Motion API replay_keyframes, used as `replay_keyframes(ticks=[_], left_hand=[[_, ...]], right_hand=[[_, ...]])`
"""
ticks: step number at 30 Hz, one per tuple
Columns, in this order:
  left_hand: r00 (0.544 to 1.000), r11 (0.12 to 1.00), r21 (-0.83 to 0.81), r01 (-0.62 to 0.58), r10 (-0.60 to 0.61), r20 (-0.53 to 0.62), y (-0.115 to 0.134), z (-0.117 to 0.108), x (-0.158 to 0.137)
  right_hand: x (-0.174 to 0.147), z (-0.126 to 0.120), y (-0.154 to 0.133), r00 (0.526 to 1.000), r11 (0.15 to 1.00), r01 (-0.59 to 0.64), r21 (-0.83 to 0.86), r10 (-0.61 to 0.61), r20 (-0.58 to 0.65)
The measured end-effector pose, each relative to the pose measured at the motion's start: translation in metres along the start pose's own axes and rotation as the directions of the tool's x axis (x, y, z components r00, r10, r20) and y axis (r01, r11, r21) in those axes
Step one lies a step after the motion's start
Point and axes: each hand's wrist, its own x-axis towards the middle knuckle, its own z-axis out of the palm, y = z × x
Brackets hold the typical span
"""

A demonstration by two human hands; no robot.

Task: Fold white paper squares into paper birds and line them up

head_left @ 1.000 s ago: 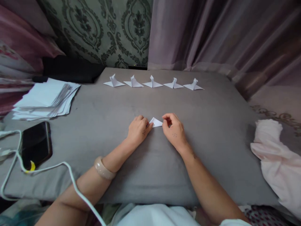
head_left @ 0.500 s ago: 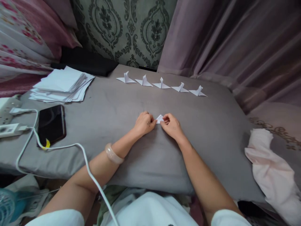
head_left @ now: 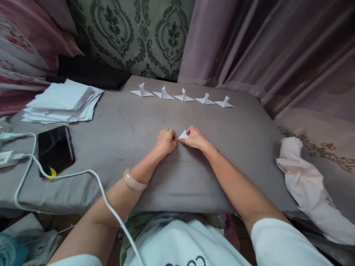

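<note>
A small folded piece of white paper [head_left: 183, 135] lies low over the grey cloth between my two hands. My right hand [head_left: 195, 137] pinches it from the right, with thumb and fingers closed on its edge. My left hand [head_left: 167, 140] is closed at the paper's left tip; its fingertips touch or nearly touch the paper, and what they grip is hidden behind the knuckles. Farther back, several folded white paper figures [head_left: 183, 96] with pointed wings and an upright middle stand in a row.
A stack of white paper [head_left: 59, 101] lies at the left, in front of a black folded cloth [head_left: 91, 72]. Nearer are a phone [head_left: 56, 149] and a white cable [head_left: 97, 177] running across my left arm. A pale pink cloth bundle [head_left: 302, 177] lies at the right edge.
The paper has turned and now points toward my left hand, and the right hand covers more of it. The whole view has shifted slightly, so the figures appear farther left.
</note>
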Motion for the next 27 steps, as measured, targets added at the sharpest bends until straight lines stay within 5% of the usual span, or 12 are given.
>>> replay_keyframes(ticks=[15,27], left_hand=[[0.997,0.997,0.014,-0.073,0.073,0.010,-0.003,0.000,0.001],[0.996,0.996,-0.002,-0.088,0.088,0.027,-0.002,-0.004,0.000]], right_hand=[[0.019,-0.021,0.021,0.983,0.979,-0.079,0.187,0.044,0.181],[0.029,-0.036,0.057,0.973,0.950,-0.156,0.272,0.101,0.208]])
